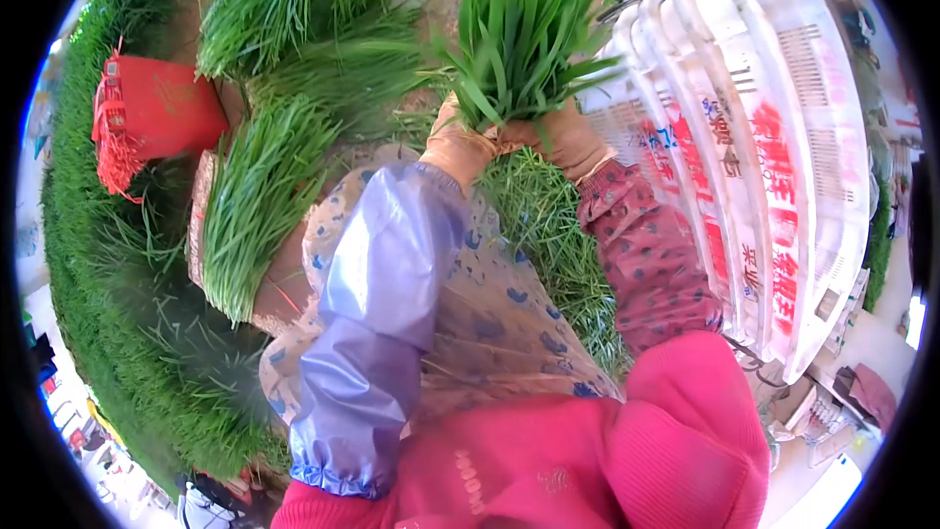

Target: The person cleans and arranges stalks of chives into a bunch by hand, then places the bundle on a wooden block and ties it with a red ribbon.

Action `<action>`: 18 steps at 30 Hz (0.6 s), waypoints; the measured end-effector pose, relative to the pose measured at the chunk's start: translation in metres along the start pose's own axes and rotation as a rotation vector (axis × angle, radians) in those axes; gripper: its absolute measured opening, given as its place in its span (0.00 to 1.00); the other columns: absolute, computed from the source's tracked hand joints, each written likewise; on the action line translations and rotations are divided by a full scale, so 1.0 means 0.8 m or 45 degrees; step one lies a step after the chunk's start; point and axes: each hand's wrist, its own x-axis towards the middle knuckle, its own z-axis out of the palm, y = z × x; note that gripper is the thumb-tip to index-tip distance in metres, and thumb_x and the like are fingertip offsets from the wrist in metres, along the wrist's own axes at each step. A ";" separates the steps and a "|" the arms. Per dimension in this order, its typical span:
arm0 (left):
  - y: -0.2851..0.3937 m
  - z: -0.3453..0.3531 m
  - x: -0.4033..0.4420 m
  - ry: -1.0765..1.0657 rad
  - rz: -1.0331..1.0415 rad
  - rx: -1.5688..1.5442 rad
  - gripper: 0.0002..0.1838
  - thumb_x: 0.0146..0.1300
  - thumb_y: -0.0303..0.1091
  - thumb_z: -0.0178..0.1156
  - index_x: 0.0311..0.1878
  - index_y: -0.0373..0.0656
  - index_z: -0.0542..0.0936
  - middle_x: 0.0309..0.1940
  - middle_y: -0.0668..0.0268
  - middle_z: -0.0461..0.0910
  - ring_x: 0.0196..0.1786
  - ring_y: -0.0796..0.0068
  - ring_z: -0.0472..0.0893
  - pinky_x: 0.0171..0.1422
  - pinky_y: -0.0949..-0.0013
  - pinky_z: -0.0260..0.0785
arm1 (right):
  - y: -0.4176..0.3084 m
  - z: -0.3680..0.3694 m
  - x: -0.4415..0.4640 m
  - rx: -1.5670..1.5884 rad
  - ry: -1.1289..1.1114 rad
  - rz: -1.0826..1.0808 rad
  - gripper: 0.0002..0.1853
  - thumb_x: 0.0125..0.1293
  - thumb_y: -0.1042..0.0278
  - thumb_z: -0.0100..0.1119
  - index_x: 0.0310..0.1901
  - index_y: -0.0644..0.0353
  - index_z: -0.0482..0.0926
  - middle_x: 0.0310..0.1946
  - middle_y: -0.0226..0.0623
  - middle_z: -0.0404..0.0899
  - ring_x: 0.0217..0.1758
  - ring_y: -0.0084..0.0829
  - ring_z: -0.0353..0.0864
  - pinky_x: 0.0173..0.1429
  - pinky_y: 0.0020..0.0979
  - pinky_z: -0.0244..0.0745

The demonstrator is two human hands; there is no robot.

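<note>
Both my gloved hands are closed around the base of a bunch of green leaves (524, 24), which look like Chinese chives. My left hand (458, 145) grips it from the left, and my right hand (568, 140) from the right, the two meeting below the leaves. The blades fan upward, away from me. The fingertips are partly hidden by the leaves and gloves. Left of my hands lies a cut bundle of the same greens (264, 206) on a board, its pale stem ends toward me.
A stack of white plastic crates (798, 137) with red writing stands on edge at right. Bigger piles of greens (294, 0) lie at the upper left. A red bag (174, 108) with red ties sits beside them. Loose trimmings (548, 225) cover the ground below my hands.
</note>
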 end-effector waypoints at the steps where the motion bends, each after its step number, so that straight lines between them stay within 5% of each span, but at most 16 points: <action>1: -0.014 -0.006 0.010 0.071 -0.138 -0.325 0.18 0.65 0.44 0.55 0.51 0.42 0.76 0.51 0.56 0.80 0.46 0.52 0.80 0.51 0.43 0.72 | 0.035 0.004 -0.005 0.141 -0.128 0.168 0.27 0.44 0.64 0.80 0.48 0.61 0.81 0.43 0.37 0.85 0.44 0.32 0.83 0.51 0.33 0.77; 2: -0.029 -0.013 0.019 0.179 -0.258 -0.656 0.18 0.68 0.46 0.52 0.50 0.42 0.77 0.51 0.57 0.80 0.45 0.51 0.80 0.50 0.41 0.72 | 0.071 0.008 -0.010 0.263 -0.239 0.349 0.30 0.44 0.61 0.80 0.50 0.60 0.80 0.44 0.38 0.85 0.46 0.32 0.83 0.52 0.33 0.76; 4: -0.082 -0.054 0.055 0.253 -0.360 -0.625 0.17 0.68 0.45 0.52 0.50 0.43 0.77 0.51 0.58 0.80 0.47 0.54 0.80 0.50 0.45 0.73 | 0.103 0.014 -0.022 -0.049 -0.308 0.315 0.35 0.43 0.56 0.80 0.54 0.58 0.78 0.46 0.38 0.84 0.50 0.32 0.82 0.54 0.33 0.75; 6: -0.145 -0.108 0.092 0.231 -0.385 -0.277 0.17 0.67 0.45 0.52 0.50 0.44 0.78 0.51 0.59 0.80 0.48 0.57 0.80 0.49 0.50 0.73 | 0.111 0.023 -0.035 0.163 -0.219 0.430 0.40 0.43 0.55 0.80 0.59 0.57 0.74 0.48 0.37 0.84 0.51 0.33 0.82 0.55 0.33 0.75; 8: -0.197 -0.157 0.124 0.147 -0.338 0.197 0.17 0.67 0.44 0.52 0.50 0.45 0.79 0.51 0.61 0.80 0.50 0.60 0.79 0.49 0.54 0.74 | 0.097 0.028 -0.032 -0.295 -0.347 0.472 0.32 0.47 0.69 0.79 0.56 0.58 0.76 0.49 0.30 0.82 0.52 0.28 0.79 0.58 0.32 0.74; 9: -0.221 -0.177 0.140 0.086 -0.281 0.447 0.16 0.67 0.44 0.52 0.50 0.45 0.79 0.51 0.62 0.80 0.51 0.62 0.79 0.49 0.57 0.74 | 0.114 0.031 -0.041 0.207 -0.243 0.509 0.36 0.42 0.66 0.83 0.55 0.59 0.76 0.47 0.31 0.82 0.51 0.28 0.79 0.57 0.31 0.74; 10: -0.244 -0.193 0.154 0.041 -0.200 0.670 0.16 0.67 0.44 0.52 0.50 0.45 0.79 0.52 0.62 0.80 0.52 0.63 0.79 0.49 0.59 0.74 | 0.109 0.033 -0.041 0.209 -0.251 0.516 0.36 0.42 0.66 0.83 0.55 0.59 0.76 0.47 0.31 0.82 0.51 0.28 0.79 0.57 0.31 0.74; 13: -0.225 -0.186 0.147 0.007 -0.591 -0.263 0.21 0.74 0.44 0.40 0.58 0.41 0.74 0.55 0.58 0.77 0.51 0.62 0.80 0.49 0.60 0.77 | 0.077 0.040 -0.032 0.175 -0.241 0.341 0.35 0.45 0.63 0.80 0.56 0.61 0.75 0.47 0.31 0.82 0.50 0.27 0.79 0.55 0.30 0.74; 15: -0.226 -0.168 0.133 -0.463 0.197 0.386 0.20 0.69 0.49 0.51 0.55 0.47 0.78 0.55 0.64 0.79 0.57 0.64 0.77 0.60 0.61 0.69 | 0.076 0.048 -0.026 0.144 -0.207 0.290 0.35 0.48 0.61 0.78 0.58 0.60 0.75 0.46 0.32 0.83 0.49 0.27 0.80 0.54 0.31 0.75; 18: -0.112 -0.064 0.048 -0.069 -0.528 -0.741 0.42 0.55 0.50 0.71 0.69 0.41 0.65 0.60 0.58 0.76 0.64 0.61 0.73 0.71 0.65 0.62 | 0.087 0.063 -0.021 0.351 -0.026 0.351 0.23 0.55 0.58 0.72 0.51 0.60 0.81 0.41 0.34 0.84 0.43 0.26 0.82 0.50 0.31 0.77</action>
